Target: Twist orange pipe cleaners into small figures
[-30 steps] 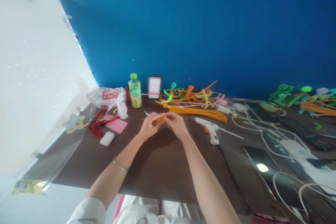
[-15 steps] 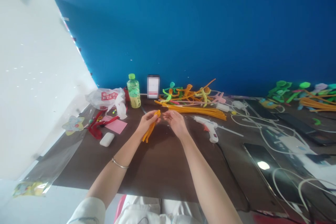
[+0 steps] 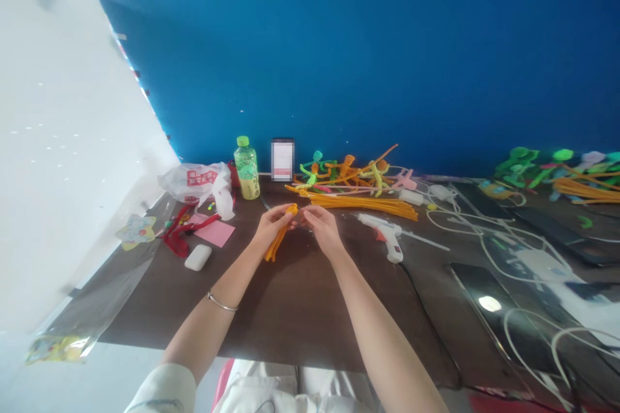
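Observation:
My left hand (image 3: 271, 227) grips a folded orange pipe cleaner (image 3: 278, 239), whose strands hang down and toward me from its fingers. My right hand (image 3: 322, 229) sits just right of it, fingertips reaching to the top of the orange piece. Whether those fingers hold it is hidden at this size. A thin metal bangle (image 3: 223, 301) circles my left wrist. Beyond my hands lies a bundle of straight orange pipe cleaners (image 3: 372, 208) on the dark brown table (image 3: 290, 322).
Pipe cleaner figures (image 3: 346, 174) are heaped at the back, behind a white glue gun (image 3: 385, 235). To the left stand a green-capped bottle (image 3: 247, 171), a plastic bag (image 3: 196, 181), pink paper (image 3: 214, 233) and a white box (image 3: 197, 257). White cables (image 3: 513, 232) and a dark tablet (image 3: 489, 310) lie right.
The hands pressed together a second ago, then parted, with the orange strands hanging from my left hand. My right hand has now moved back left toward the piece.

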A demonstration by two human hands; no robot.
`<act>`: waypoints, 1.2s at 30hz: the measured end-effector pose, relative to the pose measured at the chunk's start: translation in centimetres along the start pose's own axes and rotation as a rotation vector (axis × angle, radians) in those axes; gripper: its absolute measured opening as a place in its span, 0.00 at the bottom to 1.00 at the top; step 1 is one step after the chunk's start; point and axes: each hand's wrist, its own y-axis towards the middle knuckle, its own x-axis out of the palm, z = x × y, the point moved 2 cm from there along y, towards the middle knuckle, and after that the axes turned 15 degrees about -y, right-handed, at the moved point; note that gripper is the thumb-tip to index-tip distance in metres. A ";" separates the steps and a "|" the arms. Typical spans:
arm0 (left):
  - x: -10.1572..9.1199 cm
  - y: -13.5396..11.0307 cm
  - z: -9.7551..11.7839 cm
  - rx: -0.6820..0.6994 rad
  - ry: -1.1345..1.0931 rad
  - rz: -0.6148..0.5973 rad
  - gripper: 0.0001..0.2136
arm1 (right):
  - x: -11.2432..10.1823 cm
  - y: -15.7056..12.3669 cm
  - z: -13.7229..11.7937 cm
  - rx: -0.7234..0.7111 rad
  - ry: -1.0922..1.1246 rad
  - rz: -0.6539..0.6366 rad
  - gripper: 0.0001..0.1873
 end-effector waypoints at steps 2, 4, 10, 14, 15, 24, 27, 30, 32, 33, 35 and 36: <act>0.1 0.0 -0.1 0.099 0.148 -0.003 0.18 | 0.1 -0.1 -0.1 -0.028 -0.050 0.022 0.11; 0.2 -0.1 -0.2 0.210 0.282 -0.019 0.16 | 0.2 -0.2 -0.2 -0.046 -0.093 0.056 0.12; 0.0 -0.2 0.0 0.521 0.631 -0.101 0.12 | 0.7 -0.5 -0.3 -0.066 -0.133 0.099 0.11; 0.1 -0.5 0.2 0.673 0.789 -0.116 0.12 | 0.8 -0.5 -0.3 -0.091 -0.178 0.112 0.10; 0.2 -0.6 0.3 0.697 0.808 -0.120 0.12 | 0.9 -0.5 -0.2 -0.090 -0.192 0.117 0.10; 0.3 -0.8 0.7 0.555 0.683 -0.078 0.12 | 1.1 -0.3 0.1 -0.090 -0.238 0.091 0.12; 0.1 -0.8 0.7 0.516 0.663 -0.048 0.16 | 1.1 -0.2 0.0 -0.082 -0.262 0.073 0.12; 0.1 -0.8 0.7 0.527 0.676 -0.050 0.16 | 1.1 -0.2 -0.1 -0.087 -0.282 0.048 0.12; 0.2 -0.8 0.7 0.548 0.695 -0.070 0.15 | 1.0 -0.2 -0.1 -0.100 -0.295 0.033 0.12; 0.2 -0.8 0.7 0.558 0.707 -0.082 0.15 | 1.0 -0.2 -0.1 -0.108 -0.304 0.024 0.12; 0.3 -0.8 0.7 0.569 0.739 -0.096 0.13 | 1.0 -0.1 -0.1 -0.124 -0.320 0.011 0.12; 0.3 -0.8 0.8 0.571 0.754 -0.097 0.12 | 0.9 -0.1 -0.1 -0.130 -0.326 0.004 0.12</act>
